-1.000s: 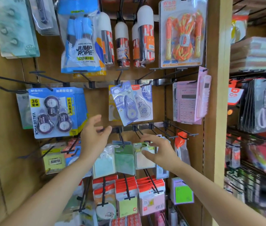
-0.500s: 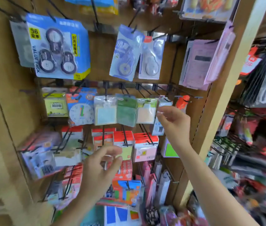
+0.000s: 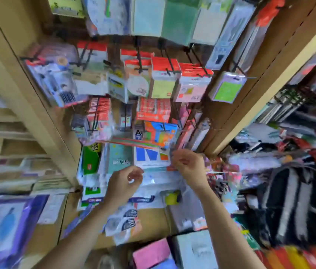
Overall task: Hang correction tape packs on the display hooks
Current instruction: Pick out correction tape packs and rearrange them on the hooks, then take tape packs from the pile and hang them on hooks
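Both hands have dropped from the hook rows to the heap at the display's foot. I see my left hand (image 3: pixel 124 183) loosely curled and empty; the right hand (image 3: pixel 189 166) is too blurred to judge. Correction tape packs (image 3: pixel 123 223) lie on a cardboard box (image 3: pixel 153 220) at the left hand's 6 o'clock, not touching it. A black backpack (image 3: pixel 293 202) sits at 3 o'clock

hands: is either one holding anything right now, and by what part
Nothing, as far as the blur allows: the left hand and right hand both show loosely curled, empty fingers. The correction tape packs lie loose below the left hand, ungripped.
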